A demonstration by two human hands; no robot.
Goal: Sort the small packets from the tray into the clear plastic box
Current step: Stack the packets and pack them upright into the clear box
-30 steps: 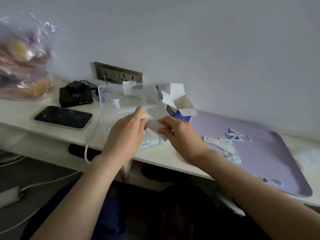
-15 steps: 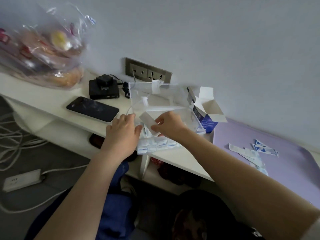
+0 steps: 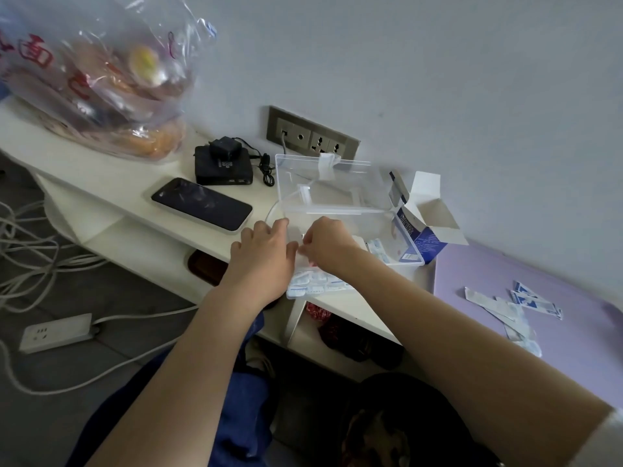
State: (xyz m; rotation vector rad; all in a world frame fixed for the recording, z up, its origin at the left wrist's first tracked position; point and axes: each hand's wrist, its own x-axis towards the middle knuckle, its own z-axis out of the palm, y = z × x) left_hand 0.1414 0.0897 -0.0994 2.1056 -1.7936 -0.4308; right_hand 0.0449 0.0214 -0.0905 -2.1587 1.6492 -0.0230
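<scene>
1. Lilac tray (image 3: pixel 573 348), at right, with loose packets (image 3: pixel 519 305) scattered on it.
2. Clear plastic box (image 3: pixel 406 246) on the shelf, with rows of packets (image 3: pixel 313 286) in its near end.
3. Left hand (image 3: pixel 266 254) and right hand (image 3: pixel 328 244) meet over it, fingers bent down. I cannot tell what they grip.

Left hand (image 3: pixel 261 257) and right hand (image 3: pixel 328 246) meet over packets (image 3: pixel 315 285) in the clear plastic box (image 3: pixel 408 242).

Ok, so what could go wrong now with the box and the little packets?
The clear plastic box sits right at the desk's front edge, with the left hand and right hand at it. A push might slide it off and spill the packets inside. The phone lies by the left hand, near that edge too, so a wrist could nudge it off.
</scene>
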